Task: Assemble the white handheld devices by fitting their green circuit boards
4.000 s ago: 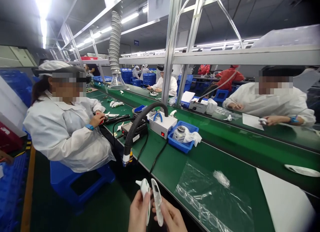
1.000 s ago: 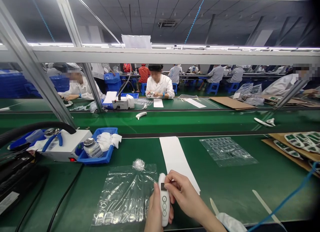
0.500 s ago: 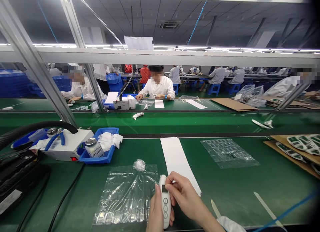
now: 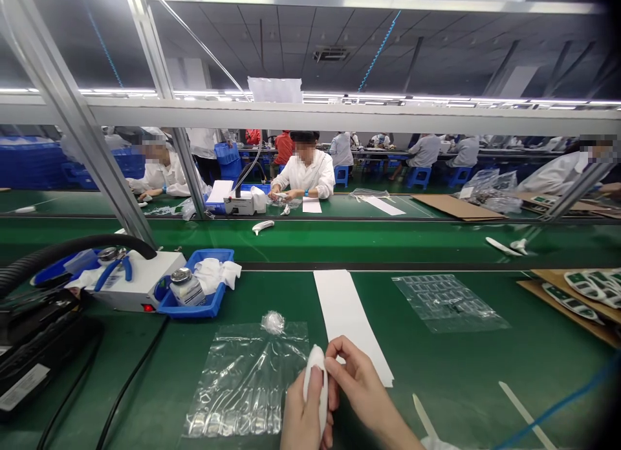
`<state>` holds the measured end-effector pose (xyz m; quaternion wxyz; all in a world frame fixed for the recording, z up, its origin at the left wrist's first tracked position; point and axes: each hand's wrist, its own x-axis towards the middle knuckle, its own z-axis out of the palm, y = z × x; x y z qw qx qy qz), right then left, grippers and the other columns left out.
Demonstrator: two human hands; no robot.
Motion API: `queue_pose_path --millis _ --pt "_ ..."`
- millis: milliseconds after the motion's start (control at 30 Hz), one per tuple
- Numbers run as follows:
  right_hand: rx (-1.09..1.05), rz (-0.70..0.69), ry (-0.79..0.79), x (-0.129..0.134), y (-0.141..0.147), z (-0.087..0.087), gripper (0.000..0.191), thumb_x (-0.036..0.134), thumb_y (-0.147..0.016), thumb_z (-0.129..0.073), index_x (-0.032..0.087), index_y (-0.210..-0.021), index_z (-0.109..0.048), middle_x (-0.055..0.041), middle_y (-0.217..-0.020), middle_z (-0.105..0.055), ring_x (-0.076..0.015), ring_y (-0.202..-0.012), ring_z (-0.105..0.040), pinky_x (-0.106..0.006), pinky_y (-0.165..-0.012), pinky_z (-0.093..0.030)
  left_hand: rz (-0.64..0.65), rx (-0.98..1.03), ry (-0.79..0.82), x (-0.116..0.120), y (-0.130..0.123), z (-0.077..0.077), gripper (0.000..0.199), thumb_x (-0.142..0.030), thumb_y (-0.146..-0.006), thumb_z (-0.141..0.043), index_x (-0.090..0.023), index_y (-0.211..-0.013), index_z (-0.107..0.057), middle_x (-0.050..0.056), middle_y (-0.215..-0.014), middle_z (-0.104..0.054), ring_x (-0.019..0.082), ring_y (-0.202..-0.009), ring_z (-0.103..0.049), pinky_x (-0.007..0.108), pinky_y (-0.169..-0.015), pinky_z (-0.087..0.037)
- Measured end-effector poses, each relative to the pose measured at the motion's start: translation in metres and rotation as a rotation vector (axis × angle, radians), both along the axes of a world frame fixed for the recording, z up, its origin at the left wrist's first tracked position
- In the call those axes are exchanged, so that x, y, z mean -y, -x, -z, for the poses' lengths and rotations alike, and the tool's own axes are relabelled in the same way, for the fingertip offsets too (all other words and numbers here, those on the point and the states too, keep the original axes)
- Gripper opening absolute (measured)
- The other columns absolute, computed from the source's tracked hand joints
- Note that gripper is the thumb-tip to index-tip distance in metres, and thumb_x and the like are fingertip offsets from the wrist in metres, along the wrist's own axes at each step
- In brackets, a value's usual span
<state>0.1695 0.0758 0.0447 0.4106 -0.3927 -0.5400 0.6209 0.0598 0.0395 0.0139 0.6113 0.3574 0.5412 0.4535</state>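
Above the near edge of the bench (image 4: pixel 460 372), the left hand (image 4: pixel 299 414) wraps its fingers around the white handheld casing (image 4: pixel 315 358), presumably steadying it, while the right hand (image 4: pixel 358 374) has its fingers pinched together at its upper side, their grip on anything unclear.

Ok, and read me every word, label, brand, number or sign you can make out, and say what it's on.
No text can be read.
White label on the black device: too blurred to read.
Label on the bottle in the blue tray: too small to read.
White handheld piece in the left hand: no lettering shows.
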Motion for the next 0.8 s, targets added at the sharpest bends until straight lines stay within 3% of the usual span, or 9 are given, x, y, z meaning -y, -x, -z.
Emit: queue_pose_path --millis 100,167,267,333,400,500,567,700,800 --pt "0.079 -0.037 -0.120 0.001 -0.001 -0.006 0.028 0.046 -0.088 -0.056 0.020 -0.100 -0.054 -0.0020 -0.083 -0.059 -0.0093 -0.056 -0.051 -0.019 -0.045 -0.042 0.016 -0.071 -0.004 0.004 0.006 0.000 0.064 -0.079 -0.075 -0.038 -0.018 -0.072 -0.058 -0.003 -0.042 -0.047 0.010 -0.031 -0.041 0.019 -0.031 -0.027" --pt "0.160 -0.143 -0.193 -0.004 -0.002 -0.010 0.026 0.043 -0.087 -0.057 0.021 -0.101 -0.062 -0.0058 -0.102 -0.056 -0.0094 -0.062 -0.053 -0.018 -0.045 -0.043 -0.009 -0.147 -0.055 0.006 0.012 -0.002 0.062 -0.076 -0.076 -0.041 -0.018 -0.075 -0.063 0.003 -0.051 -0.058 0.016 -0.042 -0.054 0.024 -0.039 -0.041" --pt "0.235 -0.194 -0.195 -0.034 -0.004 -0.009 0.029 0.045 -0.084 -0.059 0.019 -0.087 -0.069 -0.0033 -0.087 -0.059 -0.0065 -0.047 -0.050 -0.018 -0.037 -0.040 -0.113 -0.295 -0.194 0.003 0.030 -0.007 0.053 -0.066 -0.080 -0.044 -0.020 -0.092 -0.067 0.012 -0.090 -0.072 0.028 -0.087 -0.066 0.035 -0.078 -0.052" --pt "0.255 -0.043 -0.181 -0.070 -0.007 -0.005 0.036 0.051 -0.078 -0.063 0.017 -0.086 -0.069 -0.0011 -0.070 -0.059 -0.0082 -0.040 -0.049 -0.020 -0.034 -0.039 -0.168 -0.363 -0.241 -0.003 0.048 -0.013 0.052 -0.061 -0.085 -0.040 -0.022 -0.109 -0.063 0.011 -0.115 -0.066 0.029 -0.111 -0.058 0.041 -0.097 -0.044" --pt "0.242 0.151 -0.204 -0.112 -0.013 0.000 0.046 0.058 -0.073 -0.062 0.015 -0.090 -0.067 -0.0020 -0.067 -0.060 -0.0124 -0.045 -0.055 -0.023 -0.037 -0.045 -0.199 -0.388 -0.219 -0.008 0.069 -0.018 0.054 -0.061 -0.086 -0.037 -0.022 -0.116 -0.058 0.011 -0.124 -0.062 0.029 -0.119 -0.053 0.045 -0.102 -0.040" --pt "0.205 0.377 -0.274 -0.165 -0.026 0.004 0.062 0.065 -0.068 -0.061 0.018 -0.107 -0.061 -0.0098 -0.100 -0.062 -0.0194 -0.073 -0.065 -0.034 -0.062 -0.057 -0.299 -0.428 -0.218 -0.009 0.103 -0.021 0.051 -0.062 -0.085 -0.040 -0.024 -0.111 -0.060 0.009 -0.121 -0.063 0.029 -0.118 -0.054 0.045 -0.100 -0.042" --pt "0.199 0.446 -0.302 -0.182 -0.031 0.006 0.068 0.066 -0.063 -0.064 0.018 -0.110 -0.060 -0.0130 -0.112 -0.060 -0.0229 -0.080 -0.065 -0.040 -0.068 -0.057 -0.363 -0.484 -0.194 -0.004 0.125 -0.017 0.049 -0.063 -0.082 -0.043 -0.026 -0.107 -0.062 0.007 -0.120 -0.064 0.031 -0.117 -0.054 0.044 -0.096 -0.045" --pt "0.196 0.435 -0.367 -0.166 -0.028 -0.012 0.055 0.062 -0.064 -0.068 0.017 -0.095 -0.065 -0.0133 -0.099 -0.065 -0.0278 -0.083 -0.064 -0.043 -0.068 -0.057 -0.556 -0.612 -0.208 0.013 0.170 0.002 0.048 -0.066 -0.076 -0.049 -0.027 -0.099 -0.064 0.005 -0.114 -0.064 0.032 -0.114 -0.055 0.042 -0.094 -0.045" --pt "0.169 0.392 -0.461 -0.118 -0.024 -0.055 0.035 0.052 -0.078 -0.063 0.020 -0.091 -0.066 -0.0089 -0.092 -0.067 -0.0255 -0.090 -0.064 -0.042 -0.083 -0.052 -0.658 -0.612 -0.128 0.026 0.194 0.020 0.052 -0.070 -0.070 -0.052 -0.028 -0.096 -0.064 0.005 -0.114 -0.064 0.033 -0.112 -0.057 0.044 -0.093 -0.045"
